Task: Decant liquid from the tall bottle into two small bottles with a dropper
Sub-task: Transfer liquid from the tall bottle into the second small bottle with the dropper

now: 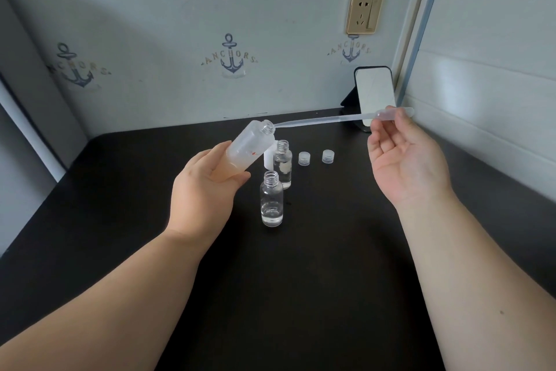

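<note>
My left hand (204, 187) grips the frosted tall bottle (251, 146) by its base and holds it tilted, its open mouth pointing up and to the right. My right hand (403, 157) pinches the bulb end of a long clear dropper (325, 120), which lies almost level. The dropper's tip is right at the tall bottle's mouth. Below stand two small clear bottles, both uncapped: the near one (271, 199) holds some clear liquid at its bottom, and the far one (283, 164) stands just behind it.
Two small ribbed caps (304, 158) (328, 156) lie on the black table (301, 280) to the right of the small bottles. A white cap (267, 160) stands behind the bottles. A phone on a stand (374, 94) leans at the back right corner by the wall.
</note>
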Demonstrator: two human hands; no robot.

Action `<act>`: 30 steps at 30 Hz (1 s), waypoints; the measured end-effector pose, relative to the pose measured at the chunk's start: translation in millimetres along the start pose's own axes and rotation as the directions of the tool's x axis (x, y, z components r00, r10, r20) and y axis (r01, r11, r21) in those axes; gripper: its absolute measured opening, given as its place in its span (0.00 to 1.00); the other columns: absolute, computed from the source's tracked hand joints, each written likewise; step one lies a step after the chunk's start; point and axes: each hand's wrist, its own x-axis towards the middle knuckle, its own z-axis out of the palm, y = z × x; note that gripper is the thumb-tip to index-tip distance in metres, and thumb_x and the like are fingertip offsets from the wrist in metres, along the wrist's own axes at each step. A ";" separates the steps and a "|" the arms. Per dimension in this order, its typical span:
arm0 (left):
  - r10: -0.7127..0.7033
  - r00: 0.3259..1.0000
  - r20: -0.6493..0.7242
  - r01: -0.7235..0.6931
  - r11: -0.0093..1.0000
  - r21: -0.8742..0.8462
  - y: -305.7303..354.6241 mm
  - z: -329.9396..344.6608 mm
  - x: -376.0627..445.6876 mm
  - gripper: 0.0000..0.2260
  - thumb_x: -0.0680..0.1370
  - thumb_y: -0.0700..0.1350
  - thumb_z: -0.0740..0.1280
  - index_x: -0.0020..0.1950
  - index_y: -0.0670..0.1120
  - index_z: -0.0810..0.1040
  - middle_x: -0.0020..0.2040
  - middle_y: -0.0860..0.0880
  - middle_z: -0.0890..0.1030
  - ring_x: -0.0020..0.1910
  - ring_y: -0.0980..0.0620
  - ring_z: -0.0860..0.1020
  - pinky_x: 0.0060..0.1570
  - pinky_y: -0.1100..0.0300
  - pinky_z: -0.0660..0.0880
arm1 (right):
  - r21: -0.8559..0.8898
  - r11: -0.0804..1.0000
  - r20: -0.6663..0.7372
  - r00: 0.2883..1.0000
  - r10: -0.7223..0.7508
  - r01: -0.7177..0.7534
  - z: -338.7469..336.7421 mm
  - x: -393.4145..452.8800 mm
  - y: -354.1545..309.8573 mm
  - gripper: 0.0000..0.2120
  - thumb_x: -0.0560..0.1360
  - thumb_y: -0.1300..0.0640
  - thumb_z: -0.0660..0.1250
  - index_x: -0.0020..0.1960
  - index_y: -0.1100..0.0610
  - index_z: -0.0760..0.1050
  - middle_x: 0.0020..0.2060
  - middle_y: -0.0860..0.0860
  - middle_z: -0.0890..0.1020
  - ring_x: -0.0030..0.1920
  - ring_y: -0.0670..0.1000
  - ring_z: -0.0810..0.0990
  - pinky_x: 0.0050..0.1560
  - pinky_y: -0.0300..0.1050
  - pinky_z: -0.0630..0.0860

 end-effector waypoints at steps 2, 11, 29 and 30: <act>-0.005 1.000 0.013 0.005 1.000 -0.023 -1.4 -0.7 0.1 0.16 0.75 0.51 0.73 0.61 0.64 0.77 0.48 0.63 0.78 0.51 0.63 0.75 0.45 0.67 0.69 | 0.012 1.000 -0.011 1.000 -0.003 0.003 -0.2 -0.8 0.2 0.09 0.79 0.58 0.70 0.42 0.59 0.86 0.44 0.52 0.86 0.45 0.49 0.86 0.46 0.40 0.80; -0.081 0.996 0.025 0.083 0.988 -0.129 -2.7 -0.8 2.6 0.12 0.77 0.54 0.73 0.48 0.71 0.73 0.47 0.73 0.78 0.48 0.73 0.76 0.40 0.67 0.72 | 0.069 0.997 -0.069 0.997 0.023 -0.018 0.5 -0.6 0.3 0.05 0.78 0.59 0.71 0.48 0.61 0.82 0.40 0.52 0.85 0.40 0.49 0.83 0.42 0.40 0.80; -0.196 0.980 0.020 0.195 0.953 -0.230 -8.7 3.0 6.5 0.23 0.75 0.59 0.73 0.69 0.58 0.74 0.50 0.69 0.78 0.51 0.69 0.77 0.46 0.68 0.71 | -0.022 0.999 -0.014 1.000 0.027 -0.028 4.6 -0.3 -0.4 0.07 0.76 0.60 0.71 0.41 0.59 0.86 0.37 0.52 0.83 0.34 0.49 0.80 0.37 0.39 0.76; -0.211 0.977 -0.008 0.201 0.944 -0.263 -6.4 0.8 4.4 0.23 0.76 0.59 0.72 0.69 0.58 0.74 0.51 0.68 0.79 0.52 0.68 0.77 0.48 0.67 0.72 | -0.022 0.999 -0.009 1.000 0.027 -0.027 4.5 -0.5 -0.3 0.07 0.76 0.60 0.71 0.42 0.59 0.86 0.37 0.52 0.83 0.34 0.48 0.80 0.37 0.39 0.76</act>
